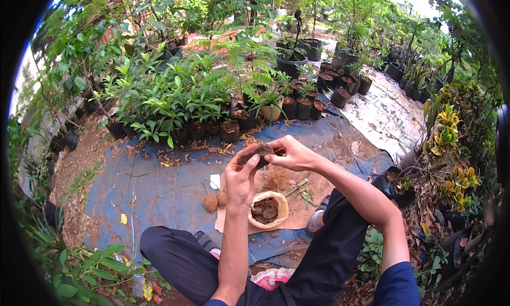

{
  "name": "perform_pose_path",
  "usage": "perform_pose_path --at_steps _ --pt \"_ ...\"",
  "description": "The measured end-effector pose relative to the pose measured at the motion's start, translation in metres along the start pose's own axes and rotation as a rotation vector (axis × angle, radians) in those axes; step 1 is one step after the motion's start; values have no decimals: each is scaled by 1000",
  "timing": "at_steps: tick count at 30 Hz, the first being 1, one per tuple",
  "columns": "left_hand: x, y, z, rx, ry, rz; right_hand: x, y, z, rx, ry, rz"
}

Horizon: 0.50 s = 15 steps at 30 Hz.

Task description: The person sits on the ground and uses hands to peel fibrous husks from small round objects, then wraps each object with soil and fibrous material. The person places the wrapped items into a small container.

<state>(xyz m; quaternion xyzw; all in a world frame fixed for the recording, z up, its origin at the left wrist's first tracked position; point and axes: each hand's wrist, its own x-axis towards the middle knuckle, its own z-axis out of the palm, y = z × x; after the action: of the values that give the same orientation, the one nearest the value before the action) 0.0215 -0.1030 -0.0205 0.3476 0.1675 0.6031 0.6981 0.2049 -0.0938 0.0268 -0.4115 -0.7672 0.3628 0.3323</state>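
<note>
Between both hands, raised above the tarp, is a dark brown clump (261, 150), perhaps soil or bark. My left hand (243, 174) grips it from the near left side, thumb on top. At its right end, my right hand (293, 154) pinches it with fingers and thumb. Below them stands a cream bag with a rolled rim (282, 219), holding brown chunks (266, 211). Loose brown fibre (277, 178) lies just beyond the bag, partly behind my hands. Cut green stalks and leaves (301, 189) rest to its right. Two fibre-wrapped balls (210, 202) sit to the left, one with a thin loop.
A brown sheet (239, 225) lies under the bag on a blue tarp (167, 194). Near the balls is a white card (215, 181). Potted seedlings (191, 127) line the far edge. A white sheet (382, 111) spreads at right, beside yellow-leaved shrubs (446, 127). A plastic bottle (138, 284) lies lower left.
</note>
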Motion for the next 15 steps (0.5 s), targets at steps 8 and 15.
perform_pose_path --at_steps 8,15 --pt "-1 -7 3 54 9 22 -2 -5 -2 -130 51 -73" --pt "-3 2 5 206 2 110 -5 -4 8 -160 97 -202"
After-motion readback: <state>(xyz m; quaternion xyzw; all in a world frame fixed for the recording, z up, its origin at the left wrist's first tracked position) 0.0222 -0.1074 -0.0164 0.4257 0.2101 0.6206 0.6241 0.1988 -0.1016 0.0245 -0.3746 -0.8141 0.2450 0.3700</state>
